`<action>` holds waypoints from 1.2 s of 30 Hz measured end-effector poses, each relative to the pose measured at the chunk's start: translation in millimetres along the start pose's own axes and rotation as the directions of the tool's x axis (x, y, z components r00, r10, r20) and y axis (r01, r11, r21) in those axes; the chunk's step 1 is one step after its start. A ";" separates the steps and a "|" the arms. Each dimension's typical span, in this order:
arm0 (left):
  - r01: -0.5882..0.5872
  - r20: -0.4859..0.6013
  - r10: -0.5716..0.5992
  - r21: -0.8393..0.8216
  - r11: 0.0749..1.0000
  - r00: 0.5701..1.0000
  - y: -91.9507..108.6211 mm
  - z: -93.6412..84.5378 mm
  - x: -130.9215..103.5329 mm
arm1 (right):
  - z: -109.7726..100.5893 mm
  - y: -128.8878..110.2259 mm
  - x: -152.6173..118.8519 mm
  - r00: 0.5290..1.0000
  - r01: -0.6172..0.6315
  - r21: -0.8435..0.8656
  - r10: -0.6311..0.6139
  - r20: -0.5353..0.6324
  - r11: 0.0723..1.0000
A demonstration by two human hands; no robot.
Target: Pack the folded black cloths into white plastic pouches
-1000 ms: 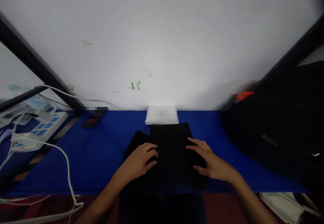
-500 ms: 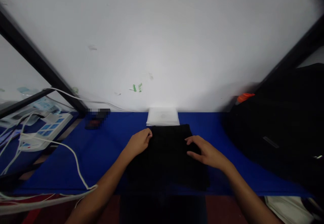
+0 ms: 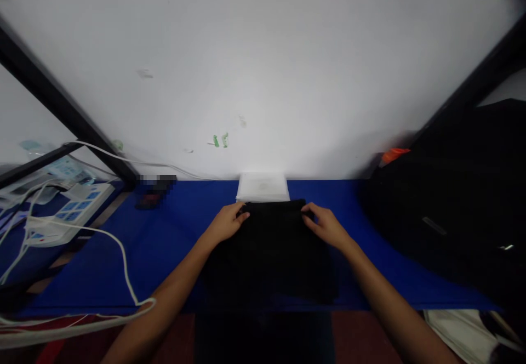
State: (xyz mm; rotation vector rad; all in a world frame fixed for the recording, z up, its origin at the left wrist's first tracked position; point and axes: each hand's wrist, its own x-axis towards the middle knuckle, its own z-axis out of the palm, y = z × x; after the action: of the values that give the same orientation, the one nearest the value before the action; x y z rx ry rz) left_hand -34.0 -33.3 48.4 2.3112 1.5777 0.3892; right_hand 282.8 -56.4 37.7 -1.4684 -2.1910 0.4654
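Observation:
A black garment (image 3: 271,254) lies spread on the blue table in front of me, its narrow top edge away from me and its wider end near the table's front edge. Too dark to make out is whether it is shorts or a skirt. My left hand (image 3: 226,222) pinches the garment's far left corner between thumb and fingers. At the far right corner, my right hand (image 3: 325,226) has its fingertips closed on the cloth. Just beyond the top edge, a stack of white sheets or a flat white box (image 3: 263,186) rests against the wall.
A white power strip (image 3: 74,216) with cables stands at the left, and one white cable (image 3: 123,249) loops over the table. A dark, blurred-out object (image 3: 155,191) lies at the back left. A large black bag (image 3: 452,205) fills the right side. Behind is a white wall (image 3: 263,68).
My right hand has moved up to the garment's far right corner and closed on it. My left hand's thumb and fingers have shifted at the left corner. The view has shifted slightly.

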 end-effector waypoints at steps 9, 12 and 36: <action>-0.063 -0.078 0.098 0.360 0.931 0.992 16.0 -4.8 -33.1 | 19.2 -3.3 3.6 0.952 0.009 -0.404 -0.132 -0.276 0.915; -0.125 0.045 0.118 0.238 0.963 0.992 7.1 -3.3 -54.8 | 17.9 -10.8 -13.2 0.973 0.185 -0.321 -0.218 -0.070 0.929; 0.243 -0.109 -0.256 -0.117 0.963 0.961 -52.2 -2.0 -74.9 | -3.6 -44.0 -93.9 0.928 -0.089 0.007 0.081 0.363 0.996</action>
State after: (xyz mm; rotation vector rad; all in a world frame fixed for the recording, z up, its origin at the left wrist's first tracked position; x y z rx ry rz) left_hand -105.7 -85.2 25.7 2.0135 1.8363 0.5449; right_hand 281.3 -159.8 46.0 -1.5711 -2.3936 0.8492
